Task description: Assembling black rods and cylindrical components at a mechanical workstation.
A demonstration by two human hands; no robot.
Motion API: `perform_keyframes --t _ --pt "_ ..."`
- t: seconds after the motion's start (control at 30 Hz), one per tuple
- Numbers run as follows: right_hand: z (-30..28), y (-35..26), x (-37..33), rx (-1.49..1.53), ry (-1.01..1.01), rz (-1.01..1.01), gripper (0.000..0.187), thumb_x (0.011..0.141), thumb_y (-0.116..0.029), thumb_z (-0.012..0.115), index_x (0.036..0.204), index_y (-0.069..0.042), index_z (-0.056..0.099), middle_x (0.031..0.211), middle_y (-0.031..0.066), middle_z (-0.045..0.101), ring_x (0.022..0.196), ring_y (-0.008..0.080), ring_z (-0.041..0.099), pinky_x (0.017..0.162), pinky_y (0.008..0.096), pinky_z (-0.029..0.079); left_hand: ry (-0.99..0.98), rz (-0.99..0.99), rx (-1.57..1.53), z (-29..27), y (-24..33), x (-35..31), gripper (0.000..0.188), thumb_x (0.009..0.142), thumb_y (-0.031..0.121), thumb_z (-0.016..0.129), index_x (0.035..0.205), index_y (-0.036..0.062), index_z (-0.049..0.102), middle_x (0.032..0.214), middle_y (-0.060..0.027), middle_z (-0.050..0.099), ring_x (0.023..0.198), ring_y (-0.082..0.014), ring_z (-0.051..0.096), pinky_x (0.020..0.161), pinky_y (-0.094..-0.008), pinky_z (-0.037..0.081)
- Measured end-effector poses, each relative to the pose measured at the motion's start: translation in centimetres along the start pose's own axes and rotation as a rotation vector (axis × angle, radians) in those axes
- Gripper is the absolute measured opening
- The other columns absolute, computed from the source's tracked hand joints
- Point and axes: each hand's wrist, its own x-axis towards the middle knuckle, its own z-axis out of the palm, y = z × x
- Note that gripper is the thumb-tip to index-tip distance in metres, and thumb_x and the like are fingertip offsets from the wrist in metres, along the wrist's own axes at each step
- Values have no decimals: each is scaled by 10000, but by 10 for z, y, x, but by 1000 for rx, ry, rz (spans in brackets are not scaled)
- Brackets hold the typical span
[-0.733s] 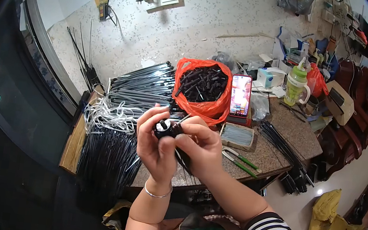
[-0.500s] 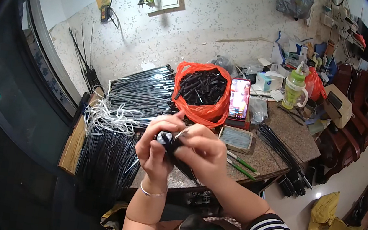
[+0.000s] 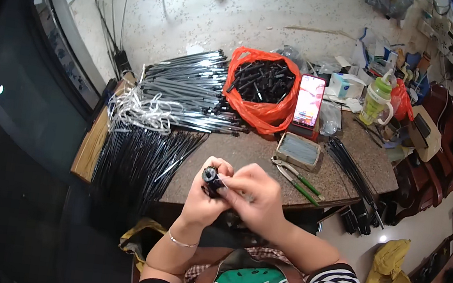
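My left hand point(image 3: 196, 203) is wrapped round a black tubular part point(image 3: 210, 176), whose round hollow end points up toward me. Against the side of that part, my right hand point(image 3: 259, 196) pinches with thumb and fingertips. A thin pale strand, perhaps wire, shows at the pinch, but its ends are hidden by the fingers. Beyond the hands, a red plastic bag point(image 3: 260, 117) is full of short black tubular pieces point(image 3: 262, 81). A small box point(image 3: 299, 150) of thin grey wire lengths sits on the speckled tabletop point(image 3: 236, 154), beside green-handled pliers point(image 3: 303, 186).
Bundles of metal rods point(image 3: 183, 79), white strings point(image 3: 140, 109) and thin black rods point(image 3: 139, 159) cover the left side. A lit phone point(image 3: 309, 103) stands beside the bag. A green-lidded bottle point(image 3: 377, 100) and more black rods point(image 3: 353, 168) are at the right.
The view has tilted down. Both hands have come down and nearer to me, off the tabletop's middle, with the black part still held; its hollow end now shows more plainly.
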Motion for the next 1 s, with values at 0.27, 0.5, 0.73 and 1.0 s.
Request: perform_keyframes --t 0.27,0.5,0.73,1.0 --pt "9 -2 -23 129 -51 280 149 568 -56 640 690 -44 556 653 36 447 532 93 410 462 202 333 173 1 153 -4 -7 -26 223 572 0 584 653 52 383 605 15 392 554 -45 342 479 -176 311" --pt "15 3 -30 -293 115 -205 159 560 14 605 691 -26 523 656 58 451 552 173 423 474 235 361 280 163 281 6 -17 -31 217 681 74 555 693 49 340 663 -11 378 599 -63 340 555 -178 315" --pt "10 9 -17 60 -33 76 108 568 -7 604 611 -22 507 622 65 454 531 162 430 422 237 341 384 159 334 10 -19 -27 216 587 -10 555 675 43 365 618 -28 387 550 -102 350 511 -205 321" --pt "8 14 -15 -8 29 -47 80 601 -20 609 632 -14 535 668 55 465 518 74 428 424 182 322 465 138 324 19 -13 -20 202 584 -32 528 652 47 355 612 0 389 560 -67 351 499 -180 317"
